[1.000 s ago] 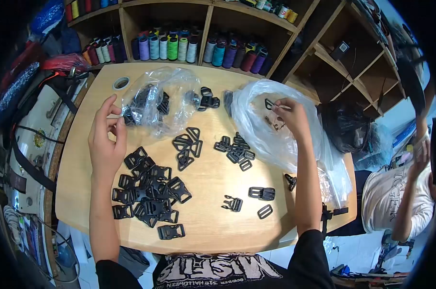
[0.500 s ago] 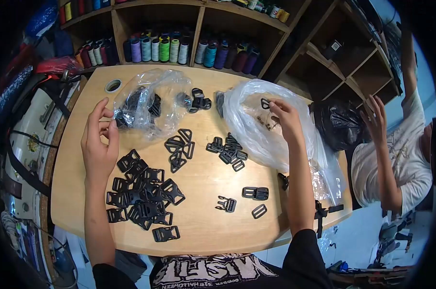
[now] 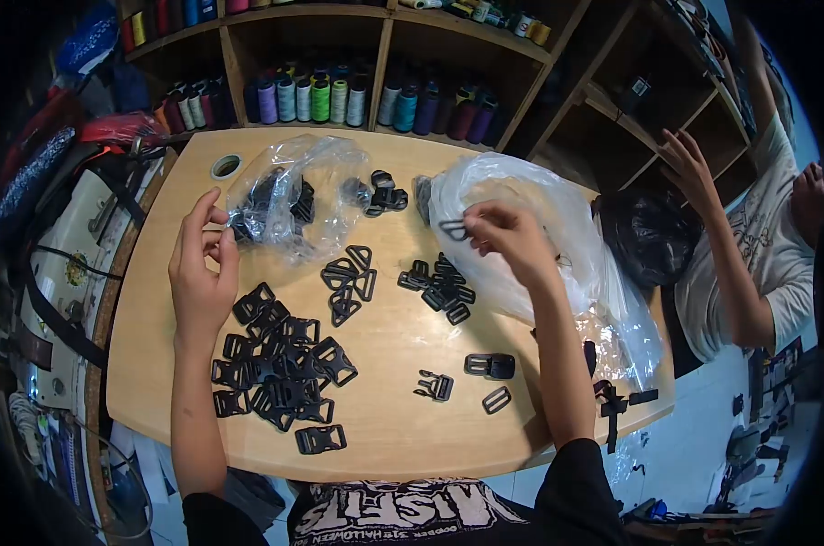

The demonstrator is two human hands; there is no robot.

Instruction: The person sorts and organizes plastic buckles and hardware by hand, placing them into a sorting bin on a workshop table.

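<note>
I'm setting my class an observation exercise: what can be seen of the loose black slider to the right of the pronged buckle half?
The slider is a small, black, plastic-looking, rounded oblong frame with a bar running lengthwise through its opening. It looks whole and lies flat and slanted on the pale wooden table, below the paired black pieces and right of the pronged buckle half. Only the table touches it.

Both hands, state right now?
Left hand: partly open, fingers curled, nothing in it.
Right hand: closed, pinching a small black buckle piece in its fingertips, over the large clear bag.
</note>
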